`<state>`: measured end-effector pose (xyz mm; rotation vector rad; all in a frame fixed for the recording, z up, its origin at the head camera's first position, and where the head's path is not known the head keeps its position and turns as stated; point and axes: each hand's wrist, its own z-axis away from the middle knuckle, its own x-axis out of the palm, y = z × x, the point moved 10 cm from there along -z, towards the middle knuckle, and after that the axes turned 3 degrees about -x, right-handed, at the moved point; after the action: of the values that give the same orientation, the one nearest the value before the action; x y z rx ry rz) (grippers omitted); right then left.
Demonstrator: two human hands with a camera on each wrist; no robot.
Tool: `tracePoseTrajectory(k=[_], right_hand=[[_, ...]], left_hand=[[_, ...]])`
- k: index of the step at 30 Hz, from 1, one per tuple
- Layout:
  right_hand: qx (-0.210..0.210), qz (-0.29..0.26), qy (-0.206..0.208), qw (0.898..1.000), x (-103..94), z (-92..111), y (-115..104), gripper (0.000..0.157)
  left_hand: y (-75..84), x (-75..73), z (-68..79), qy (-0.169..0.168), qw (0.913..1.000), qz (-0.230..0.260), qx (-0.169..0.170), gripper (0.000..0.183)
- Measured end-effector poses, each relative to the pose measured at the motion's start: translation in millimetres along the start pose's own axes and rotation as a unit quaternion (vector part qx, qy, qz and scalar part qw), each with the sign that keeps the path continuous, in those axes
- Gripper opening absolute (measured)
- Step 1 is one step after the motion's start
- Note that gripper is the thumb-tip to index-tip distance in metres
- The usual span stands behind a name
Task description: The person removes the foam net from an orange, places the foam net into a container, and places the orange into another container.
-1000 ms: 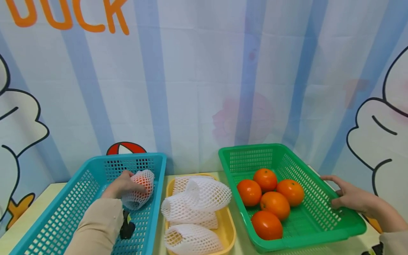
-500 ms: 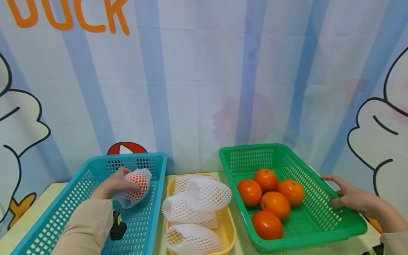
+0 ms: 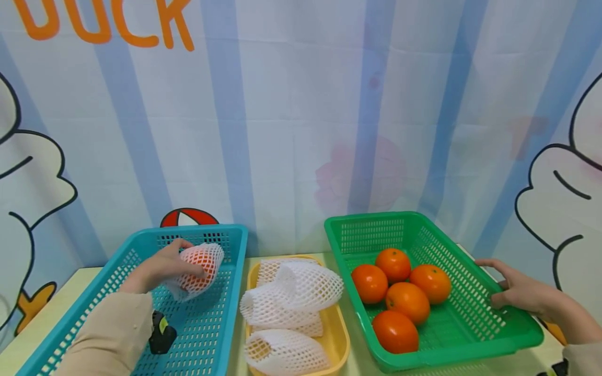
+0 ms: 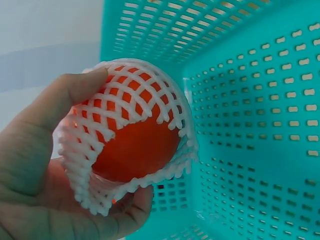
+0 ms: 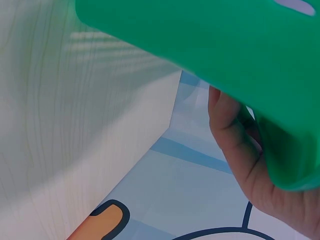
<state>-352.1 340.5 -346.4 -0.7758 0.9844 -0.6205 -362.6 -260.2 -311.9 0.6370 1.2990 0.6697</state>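
My left hand [image 3: 162, 266] grips an orange [image 4: 142, 147] wrapped in a white foam net [image 4: 125, 92], inside the blue basket [image 3: 235, 292] near its far end. In the left wrist view the thumb lies over the net's top and the fingers curl beneath, while the net's open end shows bare orange skin. My right hand [image 3: 522, 292] holds the right rim of the green basket [image 3: 475, 344], thumb on the inside and fingers outside. Several bare oranges [image 3: 406, 304] lie in the green basket. Its right side appears raised off the table in the right wrist view.
Between the two baskets stands a yellow tray [image 3: 343, 350] with several white foam nets [image 3: 287, 352] piled in it. All rest on a pale wooden table [image 5: 100, 125]. A printed curtain [image 3: 291, 130] hangs close behind.
My left hand has shifted slightly leftward within the blue basket, carrying the netted orange along and turning it a little. The right hand keeps its hold on the green basket.
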Motion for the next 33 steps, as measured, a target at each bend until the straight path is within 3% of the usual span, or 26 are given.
tracePoseTrajectory(k=[5,33], right_hand=[[0.012,-0.004,0.012,1.000,-1.0,-2.0,3.9,0.090],[0.007,-0.004,0.005,1.000,1.8,-0.2,-1.3,0.087]], left_hand=[[11.8,-3.9,6.6,-0.007,0.9998,-0.005,0.019,0.070],[44.0,-13.4,25.3,-0.024,0.9986,-0.020,0.044,0.077]])
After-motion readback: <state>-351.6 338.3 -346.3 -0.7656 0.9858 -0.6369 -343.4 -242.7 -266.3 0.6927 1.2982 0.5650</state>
